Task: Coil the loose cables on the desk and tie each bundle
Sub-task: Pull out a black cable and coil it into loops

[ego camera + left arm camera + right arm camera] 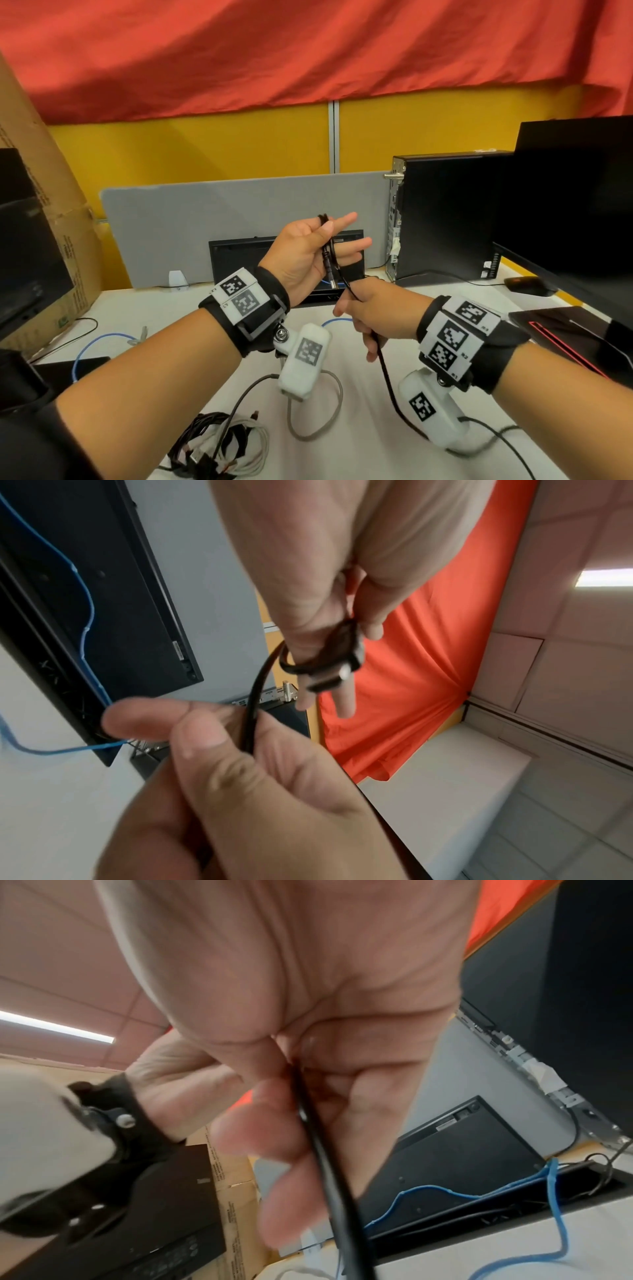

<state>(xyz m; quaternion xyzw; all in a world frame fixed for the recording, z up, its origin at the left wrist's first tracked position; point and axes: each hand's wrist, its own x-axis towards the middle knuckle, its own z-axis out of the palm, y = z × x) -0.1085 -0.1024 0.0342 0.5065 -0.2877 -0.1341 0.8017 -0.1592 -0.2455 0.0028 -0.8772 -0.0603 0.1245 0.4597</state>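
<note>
A black cable point(385, 373) runs from my raised left hand point(318, 246) down through my right hand point(366, 308) to the white desk point(164, 308). My left hand pinches a small loop of it under the thumb, with the other fingers stretched out. In the left wrist view the loop point(301, 668) circles a finger and the plug point(329, 680) hangs beside it. Just below, my right hand point(219, 750) is curled round the cable. The right wrist view shows the cable point(332, 1177) leaving my right hand point(301, 1096) between curled fingers.
A tangled bundle of cables point(219, 442) lies at the desk's front left, a grey cable loop point(329, 411) beside it. A blue cable point(99, 342) trails left. A keyboard point(246, 260) leans at the back, a computer tower point(445, 219) and monitor point(575, 205) stand right, a cardboard box point(44, 205) left.
</note>
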